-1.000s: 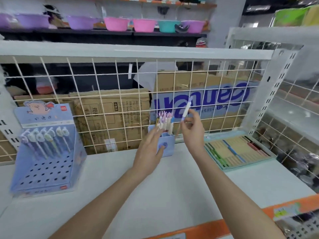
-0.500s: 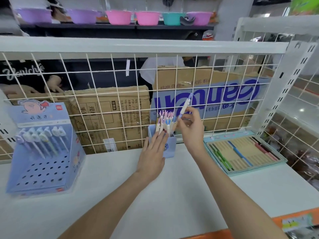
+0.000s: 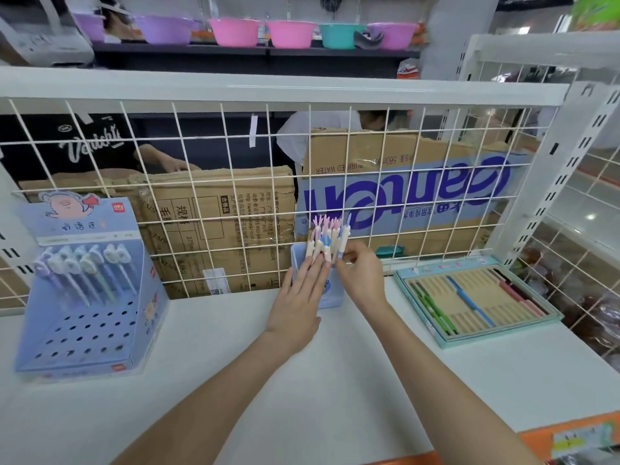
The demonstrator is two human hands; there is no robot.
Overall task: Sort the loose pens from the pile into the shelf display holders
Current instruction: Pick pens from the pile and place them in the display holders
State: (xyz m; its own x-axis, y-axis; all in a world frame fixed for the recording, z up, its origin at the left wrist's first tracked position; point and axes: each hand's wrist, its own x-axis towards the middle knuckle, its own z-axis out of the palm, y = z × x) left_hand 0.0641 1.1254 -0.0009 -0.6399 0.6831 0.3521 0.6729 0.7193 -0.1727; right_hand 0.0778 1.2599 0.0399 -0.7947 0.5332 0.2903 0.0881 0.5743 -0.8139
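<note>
Head view: the right hand [image 3: 360, 275] pinches a pen [image 3: 344, 239] low on its barrel, lowering it into the blue cup [image 3: 330, 295] among other pens. The left hand [image 3: 298, 297] lies flat-fingered against the cup. The pen looks light, stiff and smooth; the barrel suits pinching. The stand [image 3: 84, 297] holds one pen row; the tray [image 3: 476, 298] holds a few.

Shop: white wire-backed shelf [image 3: 302, 380], pen display stand [image 3: 84, 297], orange price strip [image 3: 570, 437].

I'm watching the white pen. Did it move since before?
Yes. The white pen in the right hand came down into the blue cup, joining the other pens.
</note>
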